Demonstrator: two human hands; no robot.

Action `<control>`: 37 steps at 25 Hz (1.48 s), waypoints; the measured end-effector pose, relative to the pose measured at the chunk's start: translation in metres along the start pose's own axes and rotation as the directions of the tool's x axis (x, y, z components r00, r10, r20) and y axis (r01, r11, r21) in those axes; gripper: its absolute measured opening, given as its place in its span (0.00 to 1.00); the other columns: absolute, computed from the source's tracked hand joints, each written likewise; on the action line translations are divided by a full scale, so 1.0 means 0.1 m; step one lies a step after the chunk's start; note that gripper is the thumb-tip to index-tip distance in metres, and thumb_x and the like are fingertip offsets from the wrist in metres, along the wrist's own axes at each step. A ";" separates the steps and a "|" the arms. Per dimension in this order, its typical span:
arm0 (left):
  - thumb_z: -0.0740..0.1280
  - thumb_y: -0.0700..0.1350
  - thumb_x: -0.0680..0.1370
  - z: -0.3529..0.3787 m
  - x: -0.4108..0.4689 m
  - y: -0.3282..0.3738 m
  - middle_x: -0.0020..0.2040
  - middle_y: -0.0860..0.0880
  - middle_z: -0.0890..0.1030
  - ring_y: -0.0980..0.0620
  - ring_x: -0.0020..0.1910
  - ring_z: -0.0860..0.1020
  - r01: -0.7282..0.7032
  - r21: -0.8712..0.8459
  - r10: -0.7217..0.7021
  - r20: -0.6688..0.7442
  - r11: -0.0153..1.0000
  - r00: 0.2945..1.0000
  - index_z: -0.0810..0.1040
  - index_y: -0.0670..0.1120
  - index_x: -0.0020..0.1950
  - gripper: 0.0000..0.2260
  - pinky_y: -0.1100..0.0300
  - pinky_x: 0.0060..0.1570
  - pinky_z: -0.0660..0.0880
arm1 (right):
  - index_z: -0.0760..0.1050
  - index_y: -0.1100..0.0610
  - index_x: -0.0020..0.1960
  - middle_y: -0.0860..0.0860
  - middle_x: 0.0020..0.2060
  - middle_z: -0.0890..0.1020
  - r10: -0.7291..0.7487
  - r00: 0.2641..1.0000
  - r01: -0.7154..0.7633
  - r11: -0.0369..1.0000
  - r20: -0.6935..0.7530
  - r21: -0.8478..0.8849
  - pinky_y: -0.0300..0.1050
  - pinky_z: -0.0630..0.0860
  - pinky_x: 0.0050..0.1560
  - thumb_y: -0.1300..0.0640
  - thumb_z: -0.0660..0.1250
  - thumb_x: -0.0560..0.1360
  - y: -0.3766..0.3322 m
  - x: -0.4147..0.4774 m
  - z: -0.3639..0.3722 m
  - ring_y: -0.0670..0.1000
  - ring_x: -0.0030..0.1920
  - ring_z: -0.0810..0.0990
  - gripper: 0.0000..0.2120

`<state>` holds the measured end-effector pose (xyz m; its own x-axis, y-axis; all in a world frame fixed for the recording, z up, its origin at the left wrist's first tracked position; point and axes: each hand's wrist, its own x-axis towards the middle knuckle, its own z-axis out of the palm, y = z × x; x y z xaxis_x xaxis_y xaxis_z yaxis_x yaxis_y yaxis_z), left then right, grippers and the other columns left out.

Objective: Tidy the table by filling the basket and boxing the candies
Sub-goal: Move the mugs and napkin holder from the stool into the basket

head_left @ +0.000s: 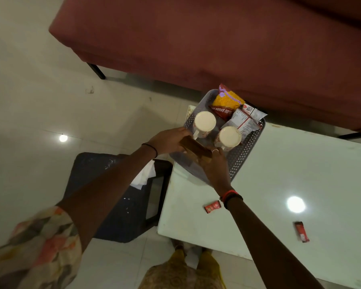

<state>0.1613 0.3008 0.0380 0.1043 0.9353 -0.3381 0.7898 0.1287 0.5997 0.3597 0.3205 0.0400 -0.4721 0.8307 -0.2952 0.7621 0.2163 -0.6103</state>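
Both hands (169, 140) (214, 165) clasp 1 wooden box (196, 150) over the basket (243, 155) holding 2 mugs (204, 123).

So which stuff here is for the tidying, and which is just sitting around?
For the job:
grey perforated plastic basket
brown wooden box, held by both hands
two red candy wrappers
two cream mugs
snack packets

Lying about:
maroon sofa
dark stool
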 end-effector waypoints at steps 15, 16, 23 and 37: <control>0.69 0.40 0.73 0.67 0.36 -0.10 0.61 0.42 0.76 0.44 0.57 0.77 0.025 -0.016 -0.024 0.027 1.000 0.999 0.69 0.43 0.64 0.21 0.51 0.57 0.76 | 0.74 0.65 0.58 0.60 0.56 0.76 0.176 0.978 -0.184 0.980 0.108 0.069 0.51 0.79 0.56 0.62 0.67 0.74 0.57 0.24 0.23 0.58 0.54 0.79 0.13; 0.70 0.41 0.73 0.67 0.36 -0.10 0.61 0.42 0.76 0.43 0.57 0.77 0.025 -0.021 -0.024 0.026 0.999 0.999 0.69 0.43 0.64 0.21 0.52 0.57 0.76 | 0.74 0.65 0.58 0.60 0.56 0.76 0.176 0.977 -0.185 0.980 0.119 0.068 0.52 0.79 0.57 0.62 0.67 0.74 0.56 0.24 0.23 0.58 0.55 0.78 0.14; 0.72 0.43 0.72 0.57 0.22 -0.08 0.69 0.45 0.68 0.46 0.65 0.71 0.091 -0.154 -0.099 -0.046 0.984 0.994 0.66 0.45 0.67 0.27 0.54 0.64 0.71 | 0.72 0.62 0.57 0.58 0.60 0.73 0.201 0.976 -0.215 0.951 0.085 0.221 0.53 0.77 0.57 0.58 0.72 0.69 0.52 0.22 0.10 0.57 0.59 0.73 0.19; 0.67 0.44 0.76 0.97 -1.25 -0.69 0.62 0.37 0.73 0.41 0.63 0.69 0.662 -0.540 -0.852 -0.387 0.520 0.353 0.73 0.36 0.60 0.16 0.53 0.63 0.65 | 0.70 0.67 0.62 0.61 0.54 0.81 0.076 0.912 -0.216 0.924 0.403 0.314 0.43 0.75 0.54 0.51 0.67 0.76 -0.72 0.12 1.13 0.57 0.56 0.80 0.23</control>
<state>0.1524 0.1427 -0.0319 -0.8700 0.3479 -0.3492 0.1532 0.8642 0.4793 0.2493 0.2573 -0.0031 -0.5512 0.5671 -0.6121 0.6672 -0.1410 -0.7314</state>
